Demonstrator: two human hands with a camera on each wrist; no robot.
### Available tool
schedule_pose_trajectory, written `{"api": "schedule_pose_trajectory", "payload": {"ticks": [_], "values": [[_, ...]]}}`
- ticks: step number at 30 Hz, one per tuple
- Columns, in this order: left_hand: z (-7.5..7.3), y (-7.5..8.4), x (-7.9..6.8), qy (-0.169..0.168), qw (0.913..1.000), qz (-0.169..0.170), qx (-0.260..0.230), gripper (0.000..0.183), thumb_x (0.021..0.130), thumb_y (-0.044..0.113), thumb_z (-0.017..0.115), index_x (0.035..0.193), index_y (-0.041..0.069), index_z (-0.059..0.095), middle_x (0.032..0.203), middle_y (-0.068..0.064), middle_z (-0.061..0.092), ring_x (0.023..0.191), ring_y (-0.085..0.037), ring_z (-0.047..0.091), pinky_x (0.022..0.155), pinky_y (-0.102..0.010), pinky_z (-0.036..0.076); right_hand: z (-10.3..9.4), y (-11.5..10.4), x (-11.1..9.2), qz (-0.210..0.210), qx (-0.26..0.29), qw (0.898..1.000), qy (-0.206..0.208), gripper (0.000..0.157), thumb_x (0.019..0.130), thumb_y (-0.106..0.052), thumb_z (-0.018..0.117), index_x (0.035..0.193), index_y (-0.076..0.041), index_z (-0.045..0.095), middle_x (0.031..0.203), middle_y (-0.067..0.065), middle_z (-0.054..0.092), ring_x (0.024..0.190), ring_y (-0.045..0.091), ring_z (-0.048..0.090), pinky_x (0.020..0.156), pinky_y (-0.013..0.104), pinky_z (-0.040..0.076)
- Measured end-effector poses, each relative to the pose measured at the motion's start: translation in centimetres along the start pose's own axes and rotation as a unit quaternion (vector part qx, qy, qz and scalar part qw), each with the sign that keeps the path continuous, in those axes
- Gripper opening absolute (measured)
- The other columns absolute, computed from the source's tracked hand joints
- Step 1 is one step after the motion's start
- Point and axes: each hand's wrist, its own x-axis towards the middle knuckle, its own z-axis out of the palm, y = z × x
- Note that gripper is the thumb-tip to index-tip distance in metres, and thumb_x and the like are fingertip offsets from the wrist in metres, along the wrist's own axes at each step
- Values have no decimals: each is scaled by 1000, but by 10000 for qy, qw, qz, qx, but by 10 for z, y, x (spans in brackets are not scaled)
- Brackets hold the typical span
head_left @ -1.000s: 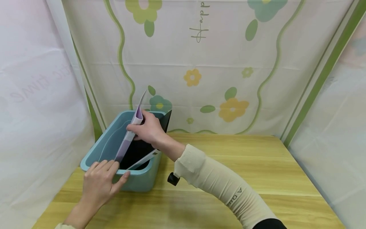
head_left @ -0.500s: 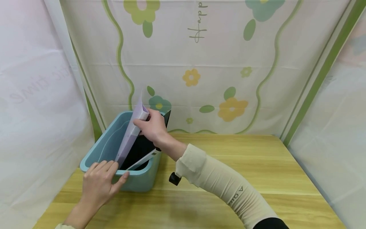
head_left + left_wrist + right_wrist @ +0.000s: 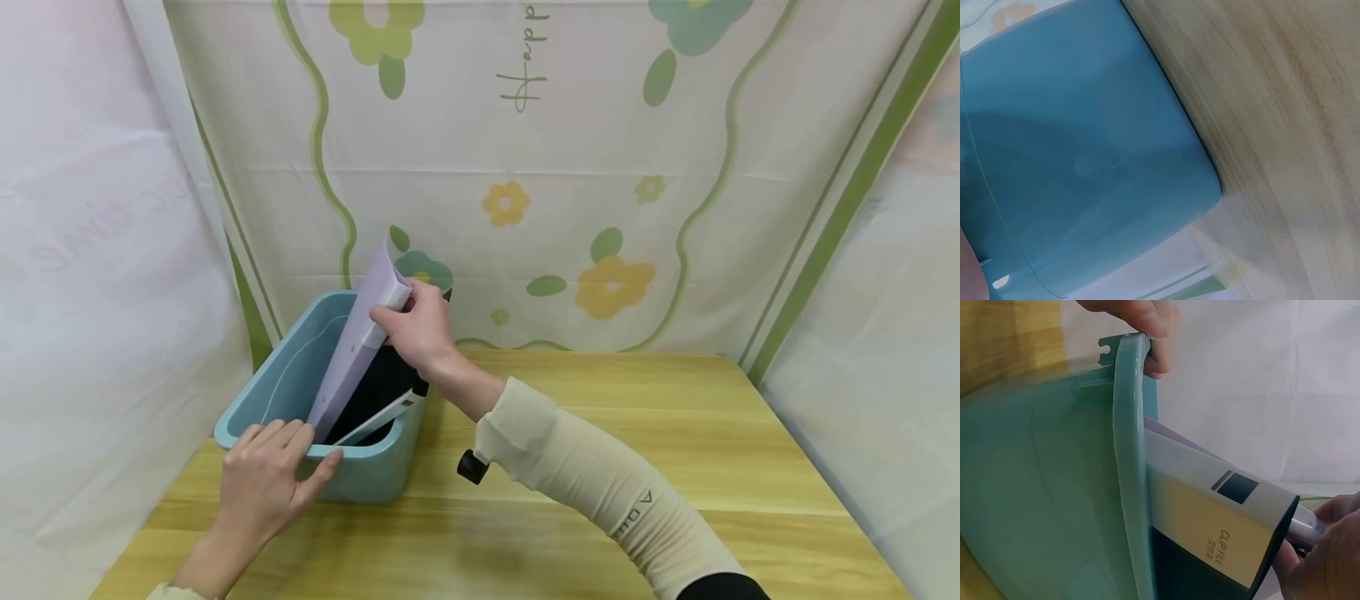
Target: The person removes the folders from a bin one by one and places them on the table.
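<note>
A light blue plastic bin [image 3: 360, 482] stands on the left of the table in the head view. My left hand [image 3: 264, 477] grips its near rim, fingers over the edge and thumb outside. Above the bin, my right hand [image 3: 422, 327] pinches the spine of a light purple file folder [image 3: 354, 350] near its upper end. The folder leans up and to the right, its lower end inside the bin. Beside it lies a black folder [image 3: 375, 385] with a white spine [image 3: 381, 417]; the right wrist view shows "CLIP FILE" printed on that spine [image 3: 1200, 512].
A wooden table [image 3: 600, 467] extends right of the bin. Behind it hangs a white cloth [image 3: 555, 150] with printed flowers, and cloth walls close both sides. The left wrist view mostly shows the bin's outer wall [image 3: 1097, 150].
My right hand has moved right, swinging the upper end of the purple file folder with it, so more of its purple face shows. My left hand stays on the rim.
</note>
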Motion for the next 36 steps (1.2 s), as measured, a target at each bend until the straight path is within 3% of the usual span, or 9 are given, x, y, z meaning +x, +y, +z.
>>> {"api": "schedule_pose_trajectory", "payload": {"ticks": [2, 9, 18, 36], "values": [[0, 0, 0, 2, 10000, -3, -13, 58, 101, 62, 39, 69, 14, 41, 63, 6, 33, 54, -17, 36, 55, -35, 30, -3, -2, -1, -19, 30, 10000, -30, 35, 92, 0, 67, 127, 4, 64, 105, 13, 72, 89, 20, 72, 70, 38, 61], [0, 0, 1, 40, 10000, -39, 0, 59, 101, 61, 40, 68, 13, 42, 62, 3, 38, 54, -20, 40, 55, -37, 32, -11, -7, -1, -79, 249, 9997, -6, 36, 91, 3, 67, 126, 4, 64, 106, 17, 73, 89, 25, 73, 71, 45, 61], [-1, 0, 0, -87, 9999, -73, 47, 58, 101, 61, 39, 70, 13, 44, 63, 3, 40, 56, -20, 42, 55, -37, 33, -20, -7, -1, 15, 396, 9992, 41, 38, 90, 4, 65, 128, 4, 62, 111, 19, 72, 94, 26, 73, 71, 40, 61], [0, 1, -1, 0, 10000, -61, 2, 59, 102, 61, 39, 71, 11, 48, 66, 1, 49, 58, -22, 47, 57, -39, 36, -38, -14, -5, 253, 988, 9940, 383, 33, 87, 9, 61, 121, 6, 64, 110, 25, 71, 93, 29, 73, 73, 42, 61]]}}
